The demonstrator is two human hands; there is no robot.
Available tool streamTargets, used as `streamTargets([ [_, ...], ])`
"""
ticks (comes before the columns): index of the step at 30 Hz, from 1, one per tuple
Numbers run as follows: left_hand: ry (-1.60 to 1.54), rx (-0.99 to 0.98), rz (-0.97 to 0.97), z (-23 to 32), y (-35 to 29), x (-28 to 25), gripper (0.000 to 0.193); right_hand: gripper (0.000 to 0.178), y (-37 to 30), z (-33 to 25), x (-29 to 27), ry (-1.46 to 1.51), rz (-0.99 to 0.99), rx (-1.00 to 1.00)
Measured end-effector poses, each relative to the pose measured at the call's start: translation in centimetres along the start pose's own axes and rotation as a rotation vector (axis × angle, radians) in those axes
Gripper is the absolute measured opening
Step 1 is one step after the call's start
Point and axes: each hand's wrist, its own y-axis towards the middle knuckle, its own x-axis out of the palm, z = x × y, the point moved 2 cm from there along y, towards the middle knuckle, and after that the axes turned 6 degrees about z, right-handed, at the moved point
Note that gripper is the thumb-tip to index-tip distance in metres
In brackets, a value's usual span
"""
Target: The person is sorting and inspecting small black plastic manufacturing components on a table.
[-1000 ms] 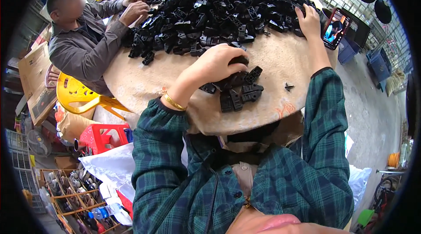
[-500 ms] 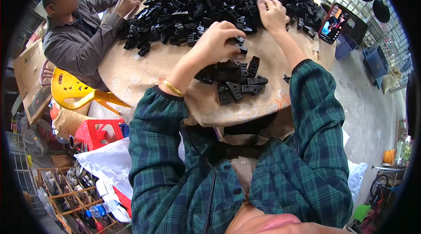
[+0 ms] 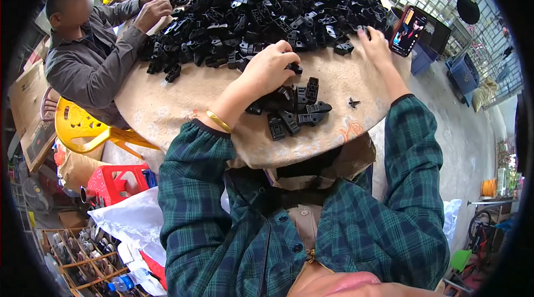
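Note:
My left hand (image 3: 268, 70) is closed, with a black plastic part (image 3: 295, 67) between thumb and fingers. It hangs over the near side of the pile, just above a small group of black parts (image 3: 290, 121) lying on the table. At the right edge of the pile, my right hand (image 3: 378, 49) has its fingers curled together; what they grip is hidden. Close to its fingers lies a single black part (image 3: 344, 47). The large pile of black plastic parts (image 3: 250, 13) spreads over the far half of the table.
The table (image 3: 167, 102) has a pale patterned cover and a rounded near edge. A small dark piece (image 3: 353, 103) lies on its right. A phone (image 3: 409, 31) stands at the right edge. Across the left side, a co-worker (image 3: 92, 57) handles parts beside a yellow chair (image 3: 78, 124).
My right hand has moved right and nearer along the pile's edge, uncovering the small dark piece. My left hand stays over the group with its black part. The whole view has shifted slightly.

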Motion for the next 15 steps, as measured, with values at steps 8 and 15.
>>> streamTargets([
  [8, 0.015, -0.047, 0.050, 0.2, 0.3, 0.4, 0.024, 0.063, -2.0, -11.9, 2.6, 0.390, 0.195, 0.063],
  [15, -0.006, -0.128, 0.215, -0.3, 0.4, -0.4, 0.023, 0.045, -3.7, -18.4, 1.6, 0.619, 0.471, -0.302],
])
